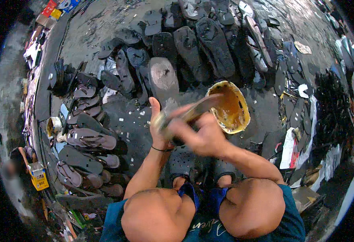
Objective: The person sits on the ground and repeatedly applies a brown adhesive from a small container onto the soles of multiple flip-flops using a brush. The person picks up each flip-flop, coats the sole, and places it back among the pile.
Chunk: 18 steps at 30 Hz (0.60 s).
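Observation:
A flat, dark footwear sole (191, 111), smeared by motion, slants between my hands above the floor. My left hand (157, 131) is closed on its near left end, thumb pointing up and fingers mostly hidden behind it. Across the sole's near side lies my right hand (205, 137), blurred, with its fingers against or around the sole; its grip cannot be made out. Just right of the sole's far end stands a yellow-rimmed bowl (245, 117) coated inside with amber, glue-like stuff. Beyond my left hand a greyish sole (163, 78) lies on the floor, its surface shiny.
Rows of dark soles (187, 46) spread across the far side. Thong sandals (91, 138) are piled at the left, near a small tin (54, 126). A yellow box (37, 175) sits at far left. Scraps and a white-red packet (289, 149) lie right. My clogs (181, 161) are below my hands.

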### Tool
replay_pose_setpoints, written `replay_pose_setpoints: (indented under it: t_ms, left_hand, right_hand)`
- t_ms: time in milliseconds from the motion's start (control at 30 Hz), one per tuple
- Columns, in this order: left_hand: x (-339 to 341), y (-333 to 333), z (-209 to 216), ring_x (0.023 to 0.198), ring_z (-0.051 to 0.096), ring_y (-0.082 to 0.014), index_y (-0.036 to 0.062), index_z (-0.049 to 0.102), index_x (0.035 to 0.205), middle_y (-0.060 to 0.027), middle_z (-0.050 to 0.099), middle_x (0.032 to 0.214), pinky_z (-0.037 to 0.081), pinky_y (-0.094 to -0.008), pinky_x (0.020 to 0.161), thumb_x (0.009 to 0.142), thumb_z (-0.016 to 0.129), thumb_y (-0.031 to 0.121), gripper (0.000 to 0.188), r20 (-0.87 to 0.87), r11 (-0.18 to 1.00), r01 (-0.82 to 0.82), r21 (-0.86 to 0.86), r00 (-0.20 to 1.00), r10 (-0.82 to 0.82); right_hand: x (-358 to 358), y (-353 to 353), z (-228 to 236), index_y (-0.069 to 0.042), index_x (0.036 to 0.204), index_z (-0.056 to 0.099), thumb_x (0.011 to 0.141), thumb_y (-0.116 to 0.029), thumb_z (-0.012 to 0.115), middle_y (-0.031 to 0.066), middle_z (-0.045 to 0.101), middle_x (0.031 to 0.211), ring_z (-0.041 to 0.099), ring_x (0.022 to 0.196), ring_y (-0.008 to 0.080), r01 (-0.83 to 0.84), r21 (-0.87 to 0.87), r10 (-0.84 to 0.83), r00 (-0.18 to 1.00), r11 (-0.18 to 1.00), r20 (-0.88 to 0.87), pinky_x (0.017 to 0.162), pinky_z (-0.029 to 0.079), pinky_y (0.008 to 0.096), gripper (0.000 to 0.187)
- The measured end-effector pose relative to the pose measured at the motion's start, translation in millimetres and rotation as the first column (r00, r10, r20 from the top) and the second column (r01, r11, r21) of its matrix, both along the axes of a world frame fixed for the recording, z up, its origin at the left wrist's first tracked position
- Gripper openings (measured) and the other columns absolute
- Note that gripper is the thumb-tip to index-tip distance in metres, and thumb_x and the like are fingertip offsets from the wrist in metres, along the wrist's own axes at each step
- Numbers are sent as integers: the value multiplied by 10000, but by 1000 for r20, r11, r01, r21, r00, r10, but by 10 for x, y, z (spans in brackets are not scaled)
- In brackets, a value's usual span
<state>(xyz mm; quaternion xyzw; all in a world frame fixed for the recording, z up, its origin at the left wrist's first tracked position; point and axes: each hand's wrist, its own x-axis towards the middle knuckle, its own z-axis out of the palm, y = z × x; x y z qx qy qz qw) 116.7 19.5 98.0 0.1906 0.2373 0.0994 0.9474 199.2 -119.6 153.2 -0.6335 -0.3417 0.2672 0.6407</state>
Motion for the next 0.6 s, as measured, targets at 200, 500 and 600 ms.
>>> replay_pose_setpoints:
  t_ms: [200, 500, 600]
  left_hand:
    - [11, -22, 91, 932, 691, -207, 48, 639, 1193, -65, 701, 1035, 577, -355, 810, 956, 481, 702, 714, -49, 984, -134, 117, 989, 141]
    - [52, 33, -116, 891, 715, -241, 85, 639, 1220, -112, 725, 1060, 602, -423, 778, 954, 458, 721, 713, -32, 988, -78, -130, 997, 75]
    - [68, 278, -212, 1031, 690, -295, 67, 558, 1358, -135, 684, 1213, 584, -476, 865, 998, 436, 654, 699, -77, 994, -92, 52, 992, 96]
  right_hand:
    - [179, 40, 61, -7, 1041, 713, 912, -160, 726, 119, 739, 959, 690, 953, 214, 127, -50, -119, 983, 991, 139, 891, 527, 362, 200]
    - [31, 41, 18, -7, 1074, 710, 905, -173, 751, 111, 744, 978, 695, 902, 188, 15, -129, -9, 999, 991, 51, 844, 535, 342, 241]
    - [-30, 8, -76, -10, 1111, 707, 919, -158, 739, 99, 744, 987, 682, 916, 160, -75, -186, 88, 994, 980, 63, 834, 526, 314, 245]
